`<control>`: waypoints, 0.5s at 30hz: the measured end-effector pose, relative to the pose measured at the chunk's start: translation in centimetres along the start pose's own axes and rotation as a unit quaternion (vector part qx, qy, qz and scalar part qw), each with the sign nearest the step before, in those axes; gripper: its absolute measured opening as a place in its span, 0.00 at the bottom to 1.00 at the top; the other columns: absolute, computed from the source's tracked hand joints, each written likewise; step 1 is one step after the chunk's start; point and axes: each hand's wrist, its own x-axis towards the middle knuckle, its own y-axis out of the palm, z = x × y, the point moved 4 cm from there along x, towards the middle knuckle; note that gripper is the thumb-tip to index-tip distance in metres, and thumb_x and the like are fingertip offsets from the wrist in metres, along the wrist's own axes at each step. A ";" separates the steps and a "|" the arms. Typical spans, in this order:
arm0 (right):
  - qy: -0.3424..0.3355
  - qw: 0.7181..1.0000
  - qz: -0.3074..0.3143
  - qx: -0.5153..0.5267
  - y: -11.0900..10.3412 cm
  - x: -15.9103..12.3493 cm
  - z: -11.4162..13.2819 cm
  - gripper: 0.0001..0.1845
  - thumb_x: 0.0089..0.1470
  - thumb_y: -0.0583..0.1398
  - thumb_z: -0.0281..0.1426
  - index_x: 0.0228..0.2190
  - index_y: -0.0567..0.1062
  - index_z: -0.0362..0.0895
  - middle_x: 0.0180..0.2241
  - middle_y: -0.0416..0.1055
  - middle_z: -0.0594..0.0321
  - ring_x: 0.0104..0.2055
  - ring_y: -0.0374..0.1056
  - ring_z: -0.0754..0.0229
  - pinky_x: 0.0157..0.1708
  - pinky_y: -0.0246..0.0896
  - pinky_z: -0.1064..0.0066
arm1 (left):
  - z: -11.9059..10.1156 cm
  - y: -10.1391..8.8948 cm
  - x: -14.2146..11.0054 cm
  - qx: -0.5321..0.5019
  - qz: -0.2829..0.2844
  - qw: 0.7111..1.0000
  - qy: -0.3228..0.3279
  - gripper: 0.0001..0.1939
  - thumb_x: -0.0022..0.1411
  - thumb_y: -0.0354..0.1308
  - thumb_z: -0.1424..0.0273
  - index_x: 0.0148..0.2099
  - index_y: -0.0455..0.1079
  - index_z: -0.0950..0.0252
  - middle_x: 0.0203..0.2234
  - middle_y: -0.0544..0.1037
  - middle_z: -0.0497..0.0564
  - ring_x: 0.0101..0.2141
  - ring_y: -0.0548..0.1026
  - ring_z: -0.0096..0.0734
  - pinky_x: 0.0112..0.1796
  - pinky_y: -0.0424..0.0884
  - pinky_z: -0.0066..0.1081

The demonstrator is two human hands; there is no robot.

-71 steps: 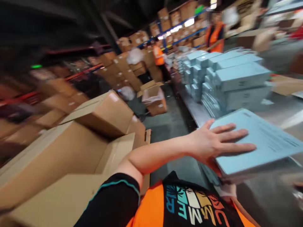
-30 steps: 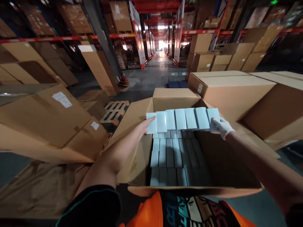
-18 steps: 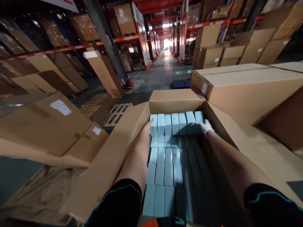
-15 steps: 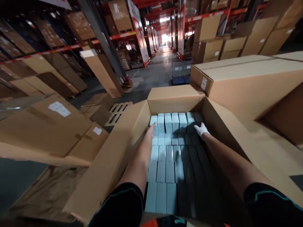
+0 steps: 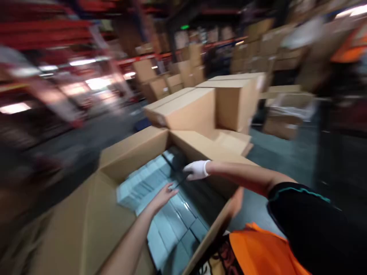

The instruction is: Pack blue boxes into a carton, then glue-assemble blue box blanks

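Observation:
A large open cardboard carton (image 5: 86, 225) stands in front of me, filled with rows of small light-blue boxes (image 5: 169, 223). My bare left hand (image 5: 164, 195) hovers over the blue boxes with its fingers stretched out, holding nothing. My right hand (image 5: 195, 170), in a white glove, hangs over the far right part of the carton, fingers loosely curled and empty. The picture is smeared by motion.
Closed cardboard cartons (image 5: 186, 109) stand just behind the open one. More cartons (image 5: 286, 110) sit on the floor to the right. A person in an orange vest (image 5: 348, 46) stands at the far right. Red racking with boxes fills the background.
Both hands have let go of the row of blue boxes, which now lies in the carton. The hands have drawn back and my view has swung to the right.

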 end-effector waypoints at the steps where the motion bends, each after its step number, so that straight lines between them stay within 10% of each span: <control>1: -0.022 0.999 -0.028 0.017 -0.6 -4.3 -1.1 0.32 0.51 0.76 0.33 0.58 0.84 0.49 0.67 0.73 0.63 0.72 0.66 0.51 0.73 0.59 0.68 | -0.6 1.7 -1.0 0.022 0.044 0.998 0.039 0.59 0.46 0.75 0.39 0.69 0.66 0.72 0.67 0.73 0.77 0.69 0.72 0.65 0.69 0.67 0.52; 5: 0.142 0.930 -0.287 0.178 -3.0 -26.0 -9.4 0.35 0.53 0.77 0.36 0.62 0.81 0.51 0.73 0.65 0.62 0.77 0.58 0.52 0.77 0.50 0.65 | -1.9 6.2 -3.1 0.055 0.140 0.961 0.232 0.49 0.50 0.70 0.35 0.65 0.73 0.61 0.66 0.77 0.65 0.68 0.73 0.64 0.66 0.74 0.56; 9: 0.423 0.703 -0.502 0.273 -1.2 -51.3 -16.7 0.29 0.62 0.71 0.39 0.61 0.80 0.39 0.64 0.74 0.42 0.69 0.69 0.40 0.72 0.61 0.47 | -6.6 10.3 -6.1 0.156 0.113 0.880 0.434 0.34 0.61 0.69 0.45 0.65 0.78 0.54 0.70 0.74 0.55 0.67 0.75 0.61 0.65 0.75 0.56; 15: 0.509 0.387 -0.684 0.352 3.5 -79.4 -24.7 0.24 0.76 0.58 0.43 0.64 0.74 0.43 0.66 0.70 0.47 0.66 0.71 0.48 0.62 0.73 0.50 | -21.7 23.8 -13.8 0.255 0.084 0.736 0.622 0.31 0.72 0.60 0.50 0.72 0.69 0.54 0.73 0.69 0.58 0.67 0.75 0.57 0.66 0.74 0.56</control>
